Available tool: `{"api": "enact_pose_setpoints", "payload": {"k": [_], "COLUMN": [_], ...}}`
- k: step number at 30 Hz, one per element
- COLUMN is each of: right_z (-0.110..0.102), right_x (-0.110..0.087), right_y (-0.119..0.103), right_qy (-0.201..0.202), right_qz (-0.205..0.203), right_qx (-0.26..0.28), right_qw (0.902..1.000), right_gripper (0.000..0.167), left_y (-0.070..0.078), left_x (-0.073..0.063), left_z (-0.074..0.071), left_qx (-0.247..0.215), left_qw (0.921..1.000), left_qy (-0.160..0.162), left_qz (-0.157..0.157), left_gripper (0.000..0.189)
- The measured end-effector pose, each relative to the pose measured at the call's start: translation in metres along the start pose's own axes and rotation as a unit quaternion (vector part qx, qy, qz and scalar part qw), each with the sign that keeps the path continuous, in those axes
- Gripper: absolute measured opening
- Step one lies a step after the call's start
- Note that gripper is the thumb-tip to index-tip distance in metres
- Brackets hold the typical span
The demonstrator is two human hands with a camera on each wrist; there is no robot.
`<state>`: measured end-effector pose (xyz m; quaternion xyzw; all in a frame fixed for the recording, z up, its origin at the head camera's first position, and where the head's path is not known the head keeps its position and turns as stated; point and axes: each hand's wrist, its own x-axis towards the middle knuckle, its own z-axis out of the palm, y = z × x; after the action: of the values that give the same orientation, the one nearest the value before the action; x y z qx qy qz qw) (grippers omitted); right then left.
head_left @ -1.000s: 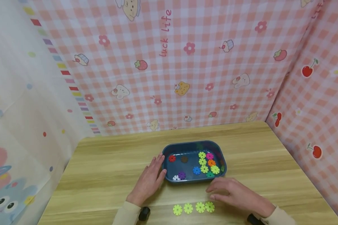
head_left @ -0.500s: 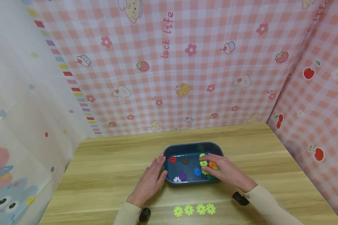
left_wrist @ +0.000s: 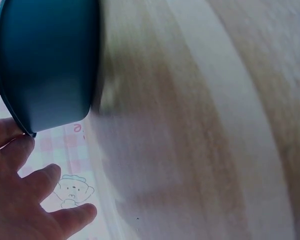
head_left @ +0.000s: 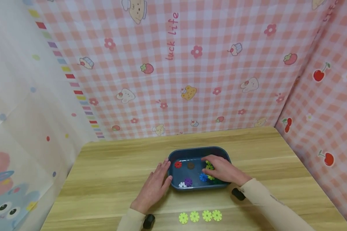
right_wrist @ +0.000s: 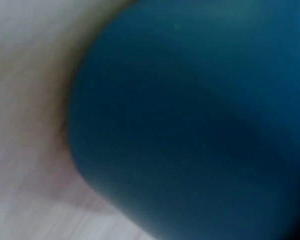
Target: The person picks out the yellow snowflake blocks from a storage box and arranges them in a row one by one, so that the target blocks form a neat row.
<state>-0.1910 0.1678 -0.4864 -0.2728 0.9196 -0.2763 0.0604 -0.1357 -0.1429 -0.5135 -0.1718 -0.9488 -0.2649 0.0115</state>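
Note:
A dark blue tray (head_left: pixel 196 186) stands on the table with small notched plastic discs inside. My left hand (head_left: pixel 153 189) rests against its left rim, fingers straight; in the left wrist view, the fingers (left_wrist: pixel 20 150) touch the tray's edge. My right hand (head_left: pixel 224 170) reaches over the right side of the tray, thumb and index finger apart above yellow-green discs (head_left: pixel 209 167). It partly covers the discs there. Beside it lies a blue disc (head_left: pixel 203 177). Farther left are red (head_left: pixel 178 164), brown (head_left: pixel 191 165), purple (head_left: pixel 188 182) and white (head_left: pixel 182 185) discs.
Several yellow-green discs (head_left: pixel 194 216) lie in a row on the wooden table (head_left: pixel 110 173), nearer than the tray. Checked cloth (head_left: pixel 173 80) hangs behind the table and on the right. In the right wrist view, the blurred tray wall (right_wrist: pixel 180 120) hides the hand.
My right hand has moved from the table in front of the tray to over its right side, then a little farther left. My left hand stays at the rim.

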Motion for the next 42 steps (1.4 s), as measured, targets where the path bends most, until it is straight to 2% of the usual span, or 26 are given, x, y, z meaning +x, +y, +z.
{"api": "enact_pose_setpoints", "payload": {"k": [6,10,15,22,26,32,37,42], "right_z": [0.002,0.004,0.006,0.007,0.008,0.005,0.006,0.011], "right_x": [0.007,0.009,0.011,0.013,0.016,0.024,0.028,0.031], "right_y": [0.000,0.000,0.001,0.003,0.004,0.005,0.006,0.008], "right_qy": [-0.022,-0.030,-0.051,-0.081,-0.059,-0.011,-0.011,-0.016], "right_qz": [0.033,0.037,0.013,-0.039,-0.033,0.000,0.024,0.024], "right_qx": [-0.019,-0.024,-0.016,0.030,0.051,0.027,0.012,-0.004], "right_qw": [0.9990,0.9986,0.9985,0.9955,0.9964,0.9996,0.9996,0.9996], "right_gripper": [0.049,0.047,0.043,0.039,0.038,0.032,0.032,0.031], "left_y": [0.001,0.003,0.005,0.005,0.003,0.001,0.001,0.000], "left_x": [-0.001,0.000,0.001,0.001,0.000,-0.001,0.000,-0.001], "left_z": [0.001,0.000,0.002,0.001,0.000,-0.001,-0.002,-0.001], "left_qx": [-0.002,-0.001,0.006,0.006,0.003,0.003,0.001,0.002], "left_qw": [1.0000,1.0000,0.9999,1.0000,1.0000,1.0000,1.0000,1.0000], "left_qy": [-0.002,-0.001,-0.002,-0.003,0.001,0.006,0.002,-0.001], "left_qz": [0.003,0.007,0.009,0.006,0.008,0.007,0.004,0.002], "left_gripper": [0.059,0.060,0.059,0.059,0.059,0.059,0.059,0.059]}}
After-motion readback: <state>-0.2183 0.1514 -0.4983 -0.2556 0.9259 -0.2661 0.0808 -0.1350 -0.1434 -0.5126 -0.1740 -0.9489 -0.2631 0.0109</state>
